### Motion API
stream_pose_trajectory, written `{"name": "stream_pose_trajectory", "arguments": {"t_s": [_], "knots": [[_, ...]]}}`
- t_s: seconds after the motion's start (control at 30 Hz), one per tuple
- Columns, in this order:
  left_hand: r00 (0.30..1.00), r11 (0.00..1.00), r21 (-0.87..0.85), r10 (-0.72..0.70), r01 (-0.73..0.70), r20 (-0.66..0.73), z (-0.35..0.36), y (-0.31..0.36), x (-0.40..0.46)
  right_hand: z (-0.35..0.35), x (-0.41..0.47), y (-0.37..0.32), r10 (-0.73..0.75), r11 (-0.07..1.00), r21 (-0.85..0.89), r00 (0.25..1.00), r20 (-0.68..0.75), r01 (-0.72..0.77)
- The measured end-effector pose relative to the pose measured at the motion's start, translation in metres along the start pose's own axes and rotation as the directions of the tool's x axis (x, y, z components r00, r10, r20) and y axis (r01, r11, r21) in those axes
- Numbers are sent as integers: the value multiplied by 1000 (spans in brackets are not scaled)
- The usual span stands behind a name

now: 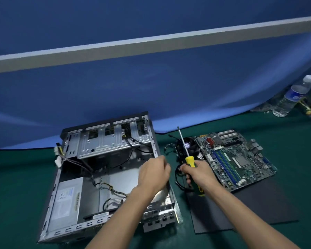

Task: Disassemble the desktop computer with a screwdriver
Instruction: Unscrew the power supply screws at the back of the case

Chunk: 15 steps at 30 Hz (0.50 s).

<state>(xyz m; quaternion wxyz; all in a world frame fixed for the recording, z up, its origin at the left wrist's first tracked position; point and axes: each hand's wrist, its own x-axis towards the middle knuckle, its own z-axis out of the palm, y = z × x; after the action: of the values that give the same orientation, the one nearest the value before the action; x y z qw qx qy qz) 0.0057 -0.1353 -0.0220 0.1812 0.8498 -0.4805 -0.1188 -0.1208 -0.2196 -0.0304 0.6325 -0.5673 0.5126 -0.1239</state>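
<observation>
An open grey desktop case (104,178) lies on the green table, with a power supply (66,198) at its near left, a drive cage (113,141) at the back and loose cables inside. My left hand (153,174) hovers over the case's right wall, fingers curled; whether it holds anything is hidden. My right hand (197,174) grips a yellow-and-green screwdriver (190,162) by its handle, shaft pointing up and away. The removed motherboard (235,159) lies to the right of the case, with a cooler fan (187,144) beside its left edge.
A black panel (241,212) lies flat under the motherboard's near side. A water bottle (293,97) stands at the far right. A blue cloth backdrop (151,87) rises behind the table. Green table surface (16,186) spreads to the left of the case.
</observation>
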Motion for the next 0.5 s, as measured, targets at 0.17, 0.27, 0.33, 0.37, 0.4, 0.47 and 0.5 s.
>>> {"name": "stream_pose_trajectory", "arguments": {"t_s": [0.17,0.27,0.33,0.37,0.4,0.47,0.5], "knots": [[973,979,-4,-205,206,-104,33,3,10,12,48,20,40,985,-165,993,-113,-58],[943,963,-107,-266,248,-202,41,6,9,30,75,23,44,975,-208,989,-141,-73],[941,966,-100,-256,239,-221,43,4,10,45,90,24,45,967,-240,987,-154,-82],[942,968,-96,-249,232,-227,43,3,10,52,97,24,48,960,-266,985,-166,-91],[942,968,-98,-247,230,-228,43,2,11,58,103,25,48,949,-298,981,-190,-104],[941,964,-106,-261,244,-213,44,2,12,67,113,27,43,928,-350,968,-246,-130],[940,962,-114,-269,250,-211,45,1,12,71,118,29,42,921,-363,964,-263,-139]]}}
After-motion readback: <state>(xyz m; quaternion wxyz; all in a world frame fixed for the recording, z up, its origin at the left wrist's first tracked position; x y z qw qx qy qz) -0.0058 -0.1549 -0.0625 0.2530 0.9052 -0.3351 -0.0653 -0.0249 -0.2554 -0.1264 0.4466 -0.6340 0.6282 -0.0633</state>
